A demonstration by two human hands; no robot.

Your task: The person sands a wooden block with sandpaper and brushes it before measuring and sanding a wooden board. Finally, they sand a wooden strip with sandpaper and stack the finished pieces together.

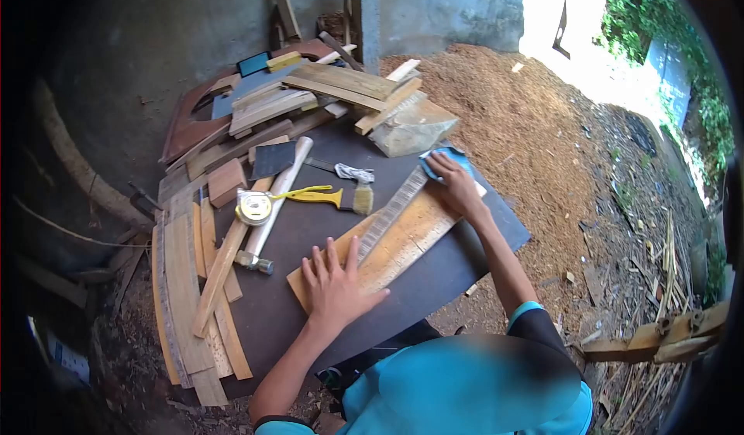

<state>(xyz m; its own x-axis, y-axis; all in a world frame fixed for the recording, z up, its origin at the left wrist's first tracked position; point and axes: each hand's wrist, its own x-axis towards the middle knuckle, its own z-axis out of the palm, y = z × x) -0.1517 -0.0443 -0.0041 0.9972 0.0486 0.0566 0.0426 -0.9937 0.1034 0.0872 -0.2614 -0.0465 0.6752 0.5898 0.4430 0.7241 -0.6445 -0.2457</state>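
A wide yellowish board lies slanted across the dark table. On top of it rests a narrow strip with a greyish, striped face. My left hand is spread flat on the near left part of the board, its fingers apart and touching the strip's lower end. At the strip's far end, my right hand presses on a blue cloth or sheet. A brush with a yellow handle lies just beyond the board.
Stacked planks cover the table's far side. A hammer, a tape measure and long wood strips lie at the left. Sawdust is heaped on the ground beyond the right edge.
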